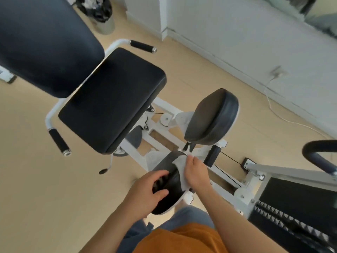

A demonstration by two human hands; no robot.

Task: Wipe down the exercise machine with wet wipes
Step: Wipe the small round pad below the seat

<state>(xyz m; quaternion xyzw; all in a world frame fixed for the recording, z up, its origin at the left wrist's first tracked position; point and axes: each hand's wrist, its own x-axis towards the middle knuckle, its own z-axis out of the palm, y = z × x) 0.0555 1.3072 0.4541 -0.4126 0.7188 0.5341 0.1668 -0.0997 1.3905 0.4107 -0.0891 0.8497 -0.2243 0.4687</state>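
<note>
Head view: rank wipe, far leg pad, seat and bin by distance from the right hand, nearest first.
1. Wipe: held in the right hand, against the near leg pad that the left hand grips.
2. Far leg pad: just beyond the hand.
3. Seat: farther, up and left.
4. Bin: farthest, top of frame by the wall.

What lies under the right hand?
A white wipe, held against the black pad. The right hand covers the wipe's middle, so that part cannot be seen.

Black pads (113,99), white frame (164,106), seemingly white wipe (179,162).
</note>
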